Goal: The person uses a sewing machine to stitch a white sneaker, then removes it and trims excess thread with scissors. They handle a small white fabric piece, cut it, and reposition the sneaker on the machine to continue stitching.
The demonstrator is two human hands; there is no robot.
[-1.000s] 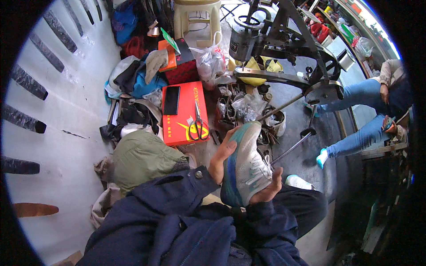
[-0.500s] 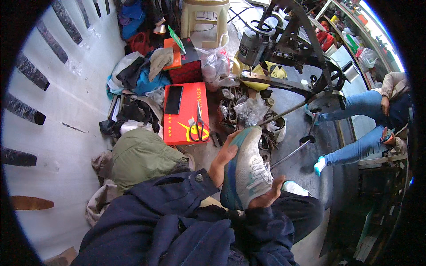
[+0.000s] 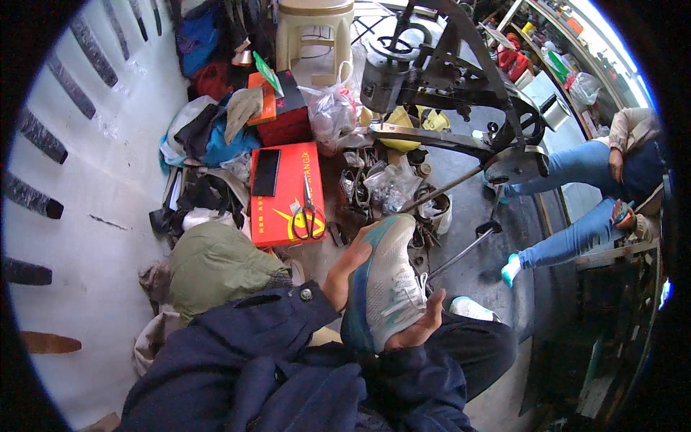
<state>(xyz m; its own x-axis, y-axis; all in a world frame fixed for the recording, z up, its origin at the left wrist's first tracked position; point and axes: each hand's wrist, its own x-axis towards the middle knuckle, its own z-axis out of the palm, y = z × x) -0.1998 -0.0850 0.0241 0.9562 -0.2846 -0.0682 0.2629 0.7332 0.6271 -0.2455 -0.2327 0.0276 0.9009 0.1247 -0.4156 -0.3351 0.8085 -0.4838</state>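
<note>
Centrally, low in the frame, a shoe (image 3: 389, 284) — pale upper, teal sole edge — is held between both hands above dark-trousered knees. The left hand (image 3: 345, 268) is wrapped around its left side, and the right hand (image 3: 416, 330) is cupped under its lower right end; both are closed on it.

Just above and left, a red box (image 3: 288, 193) lies flat on the grey floor (image 3: 497, 248), with scissors (image 3: 309, 213) resting on its lower right part and a black phone (image 3: 265, 173) on its upper left. An olive bag (image 3: 216, 265) is seen left of the hands, against a white wall (image 3: 79, 209) marked with dark slots.

A heavy black stitching machine (image 3: 446, 93) is set across the upper middle, above a heap of metal parts and plastic bags (image 3: 389, 183). A beige stool (image 3: 311, 29) stands at the top — clothes and more boxes are piled to its left.

At the right edge, a seated person in blue jeans (image 3: 576, 194) is visible beside shelves.
</note>
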